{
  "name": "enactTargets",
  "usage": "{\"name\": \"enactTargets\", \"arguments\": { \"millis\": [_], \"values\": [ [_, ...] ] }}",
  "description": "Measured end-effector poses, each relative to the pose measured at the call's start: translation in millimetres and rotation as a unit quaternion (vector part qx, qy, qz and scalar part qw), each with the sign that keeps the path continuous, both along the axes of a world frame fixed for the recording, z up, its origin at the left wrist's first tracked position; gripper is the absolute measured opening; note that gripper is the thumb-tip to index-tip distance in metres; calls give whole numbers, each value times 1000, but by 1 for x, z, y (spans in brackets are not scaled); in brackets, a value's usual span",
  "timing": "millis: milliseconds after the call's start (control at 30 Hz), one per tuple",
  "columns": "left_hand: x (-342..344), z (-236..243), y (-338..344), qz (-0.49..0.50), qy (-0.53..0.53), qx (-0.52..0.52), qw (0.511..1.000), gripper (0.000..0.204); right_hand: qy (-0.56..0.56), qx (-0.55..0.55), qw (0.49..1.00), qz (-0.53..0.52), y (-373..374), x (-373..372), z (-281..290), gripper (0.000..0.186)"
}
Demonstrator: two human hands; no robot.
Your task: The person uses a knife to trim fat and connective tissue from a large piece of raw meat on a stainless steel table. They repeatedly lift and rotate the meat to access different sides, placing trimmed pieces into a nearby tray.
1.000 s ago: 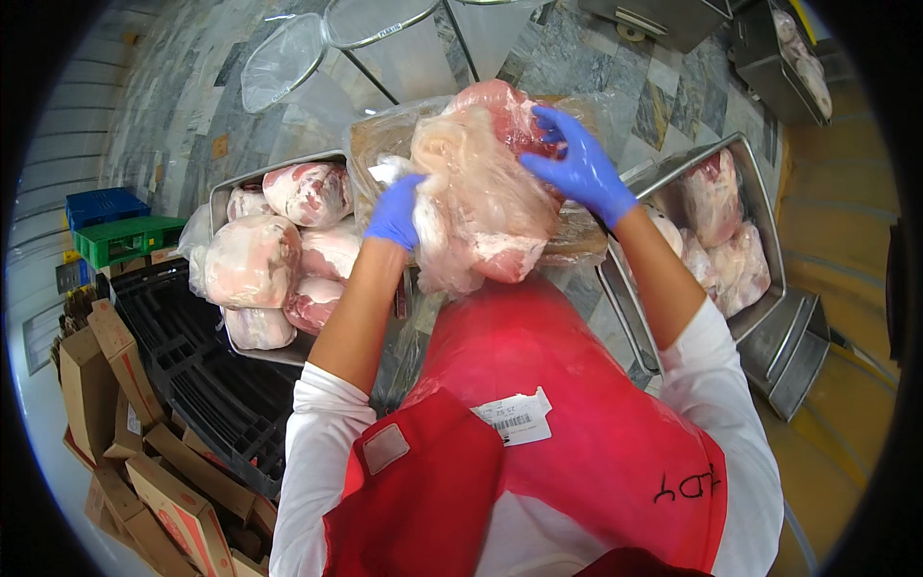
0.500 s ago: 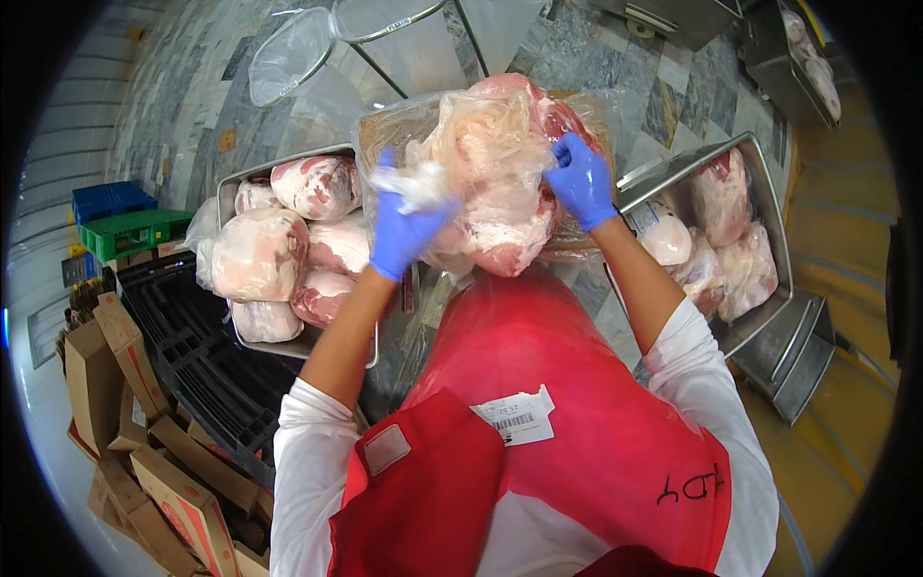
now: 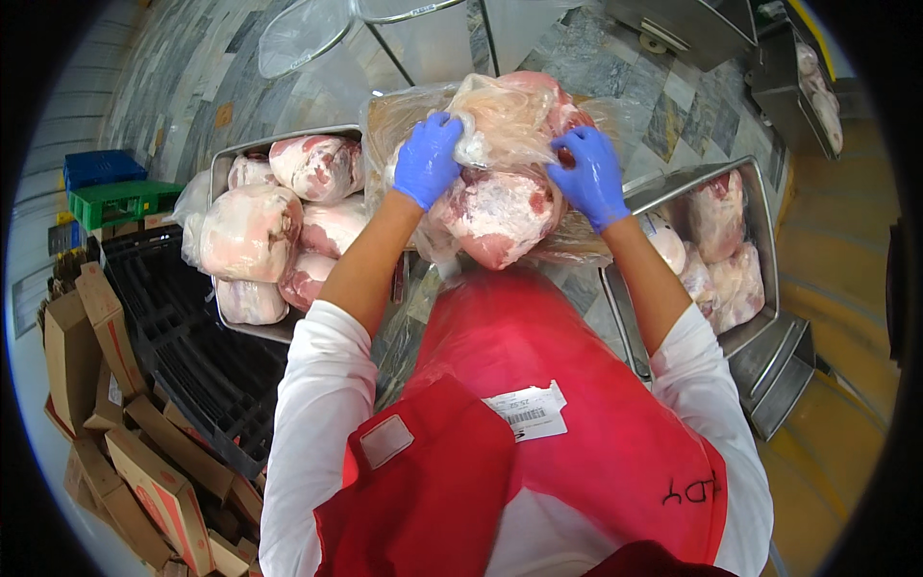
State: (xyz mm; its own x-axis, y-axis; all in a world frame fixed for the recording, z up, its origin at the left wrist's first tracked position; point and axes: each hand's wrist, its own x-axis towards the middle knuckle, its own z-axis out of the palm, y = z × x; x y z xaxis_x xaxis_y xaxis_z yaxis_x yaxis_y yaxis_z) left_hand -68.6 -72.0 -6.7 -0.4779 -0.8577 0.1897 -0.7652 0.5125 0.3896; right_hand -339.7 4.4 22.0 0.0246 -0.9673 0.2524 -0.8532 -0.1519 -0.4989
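Pink meat (image 3: 500, 213), likely heavy, slippery, best cradled from left and right; left hand (image 3: 428, 160), right hand (image 3: 589, 176) curled, pinch unclear.

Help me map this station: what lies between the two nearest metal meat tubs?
The head view shows plastic-covered cardboard with meat and crumpled film over it, left hand and right hand at the film.
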Motion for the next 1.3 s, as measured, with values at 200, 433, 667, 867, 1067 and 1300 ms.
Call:
{"name": "enactTargets", "arguments": {
  "millis": [200,433,667,867,1067,1300],
  "values": [
    [41,-4,-6,-22,33,-14,999,39,46,-41,998,-16,40,4,-19,43],
    [67,25,8,-2,-90,107,990,42,38,-12,995,-96,40,5,-27,58],
    [51,12,-74,-25,-72,66,995,40,35,11,997,-61,21,-32,-35,41],
    [55,-68,-68,28,-59,101,993,42,76,50,996,-22,-24,-58,-39,30],
    [62,-75,41,4,2,90,996,33,107,118,986,55,-128,-45,-16,28],
    [45,9,117,134,53,261,955,36,-70,100,978,167,-140,0,-3,51]
  ]
}}
